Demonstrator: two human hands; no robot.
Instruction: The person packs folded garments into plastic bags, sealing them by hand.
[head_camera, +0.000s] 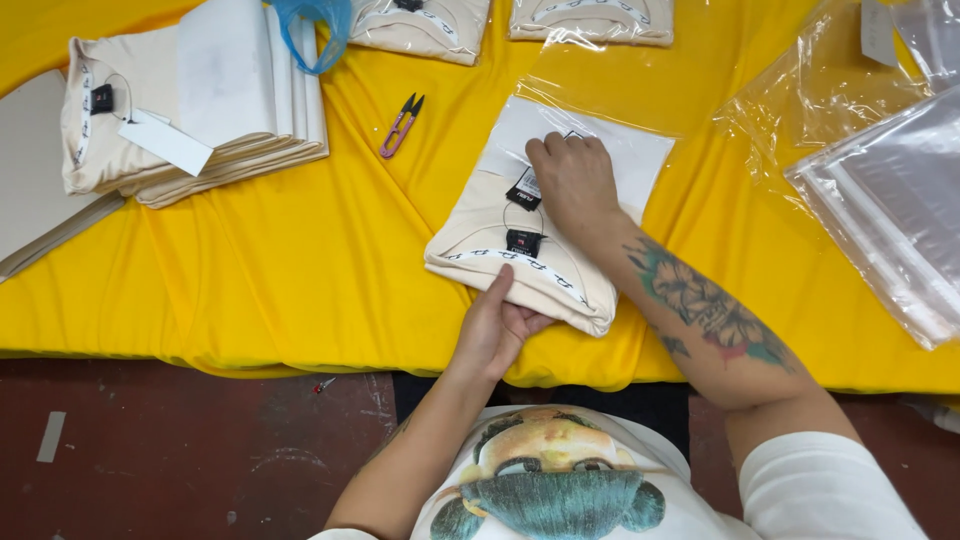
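A folded cream shirt (480, 235) with a black-and-white collar band lies on the yellow table cloth (300, 260), its far end inside a clear plastic bag (640, 150). My left hand (492, 328) grips the shirt's near edge at the collar. My right hand (572, 180) presses flat on top of the shirt at the bag's mouth, beside a black hang tag (524, 190).
A stack of folded cream shirts (150, 110) with a white tag sits at the left, next to grey card (30, 170). Purple thread snips (400, 125) lie near the middle. More folded shirts (420, 25) are at the back. A pile of clear bags (890, 200) is at the right.
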